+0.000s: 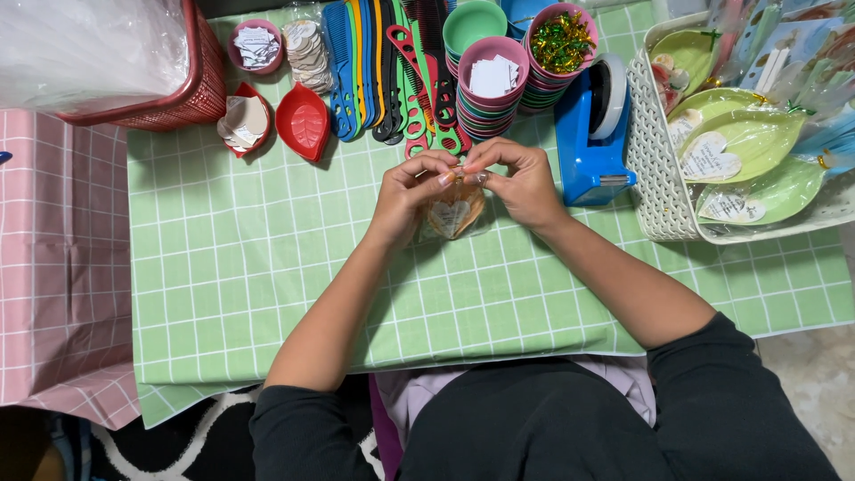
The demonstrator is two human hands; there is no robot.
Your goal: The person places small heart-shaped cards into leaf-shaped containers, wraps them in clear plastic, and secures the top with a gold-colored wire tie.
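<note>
Over the green checked tablecloth (pixel 267 267), my left hand (pixel 411 189) and my right hand (pixel 521 181) meet fingertip to fingertip. Both pinch the top of a small clear plastic bag (pixel 452 214). Inside the bag sits an orange leaf-shaped dish with a white heart-shaped paper. The bag hangs just below my fingers, and its top is hidden by them.
A blue tape dispenser (pixel 592 134) stands right of my hands. A white basket (pixel 663 169) at right holds wrapped green leaf dishes. Behind are stacked coloured bowls (pixel 490 89), combs (pixel 383 62), red leaf dishes (pixel 303 120), a red basket (pixel 178 98) and a pink cloth (pixel 53 267).
</note>
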